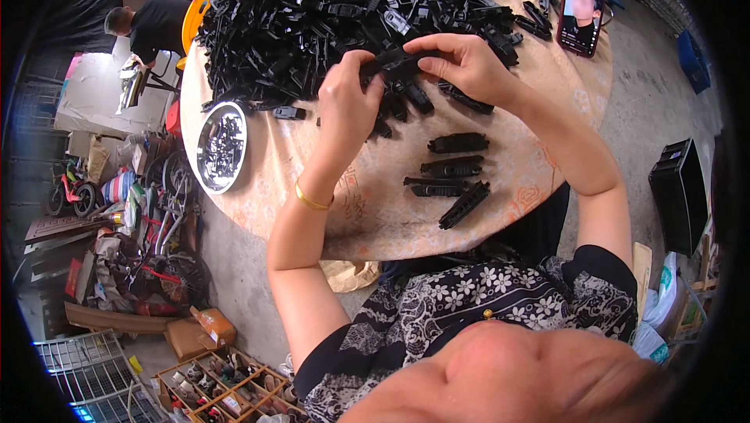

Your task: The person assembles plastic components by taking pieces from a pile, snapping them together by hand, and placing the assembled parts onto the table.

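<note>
Both my hands are raised over the table, holding a long black plastic part (pixel 396 59) between them. The fingers of my left hand (pixel 348 95) pinch its left end, and my right hand (pixel 461 64) pinches its right end between thumb and fingers. Behind and under it spreads a large heap of black plastic parts (pixel 289 40). Nearer to me, on the cloth, several similar black parts lie in a loose column, among them an upper one (pixel 458 142) and a tilted lower one (pixel 465 205). Fine detail of the held part is too dark to tell.
A white round dish (pixel 222 147) with small shiny pieces stands at the left on the patterned tablecloth (pixel 297 208). A phone (pixel 581 10) stands upright at the far right. A black crate (pixel 678 196) sits on the floor at right. Another person (pixel 152 28) bends at the far left.
</note>
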### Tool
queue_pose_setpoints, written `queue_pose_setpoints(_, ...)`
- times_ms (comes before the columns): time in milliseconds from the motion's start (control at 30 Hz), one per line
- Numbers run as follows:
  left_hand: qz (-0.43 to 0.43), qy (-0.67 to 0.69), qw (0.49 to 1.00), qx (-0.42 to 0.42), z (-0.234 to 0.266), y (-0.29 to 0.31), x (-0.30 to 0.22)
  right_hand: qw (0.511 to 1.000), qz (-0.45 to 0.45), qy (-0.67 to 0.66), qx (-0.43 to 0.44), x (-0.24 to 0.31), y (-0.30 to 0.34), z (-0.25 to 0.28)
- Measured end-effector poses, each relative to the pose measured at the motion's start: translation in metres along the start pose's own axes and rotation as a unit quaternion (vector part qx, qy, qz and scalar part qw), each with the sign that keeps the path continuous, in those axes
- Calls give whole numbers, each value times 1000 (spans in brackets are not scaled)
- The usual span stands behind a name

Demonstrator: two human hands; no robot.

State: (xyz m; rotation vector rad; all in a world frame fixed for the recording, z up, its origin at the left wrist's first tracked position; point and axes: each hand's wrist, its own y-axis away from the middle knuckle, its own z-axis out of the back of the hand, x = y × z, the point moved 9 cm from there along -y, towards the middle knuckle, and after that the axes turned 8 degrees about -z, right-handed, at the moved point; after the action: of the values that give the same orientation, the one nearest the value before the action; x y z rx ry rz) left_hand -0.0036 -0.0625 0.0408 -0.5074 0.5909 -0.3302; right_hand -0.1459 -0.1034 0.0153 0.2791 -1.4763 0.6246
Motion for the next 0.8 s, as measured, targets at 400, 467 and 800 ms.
queue_pose_setpoints(400, 106, 365, 925, -9, -24, 11, 5, 955, 142, 250, -70, 26, 13, -5)
queue_pose_setpoints(467, 123, 376, 918, 16, -26, 13, 9, 953, 137, 262, -67, 30, 15, -6)
queue_pose_setpoints(800, 15, 260, 965, 33, -14, 10, -14, 926, 171, 336, -1, 41, 12, -10)
